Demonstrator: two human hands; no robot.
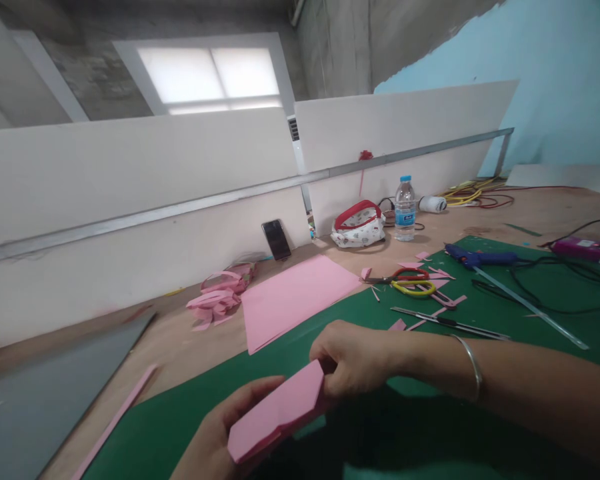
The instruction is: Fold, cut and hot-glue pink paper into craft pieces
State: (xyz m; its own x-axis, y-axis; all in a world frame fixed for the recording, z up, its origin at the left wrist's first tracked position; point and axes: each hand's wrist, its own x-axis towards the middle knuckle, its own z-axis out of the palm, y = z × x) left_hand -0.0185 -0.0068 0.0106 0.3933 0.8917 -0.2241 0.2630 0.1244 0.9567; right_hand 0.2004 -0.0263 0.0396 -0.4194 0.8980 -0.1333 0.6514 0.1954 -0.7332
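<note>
A folded pink paper piece (276, 415), shaped like a small long box with angled ends, is held low over the green cutting mat (180, 420). My left hand (215, 433) grips its near left end, thumb along the far side. At the far right end, the curled fingers of my right hand (347, 360) pinch the paper; their tips are partly hidden behind it. A silver bangle (469, 365) circles my right wrist. Beyond my hands lie pink paper sheets (300, 297), scissors (410, 281) with red and yellow handles, and a slim craft knife (450, 323).
Pink scraps (443, 277) surround the scissors. A blue glue gun (480, 257) with a clear glue stick lies right, near a purple power strip (585, 250). A water bottle (405, 210), pouch (359, 225) and phone (277, 240) stand at the back. A grey board (55, 393) lies left.
</note>
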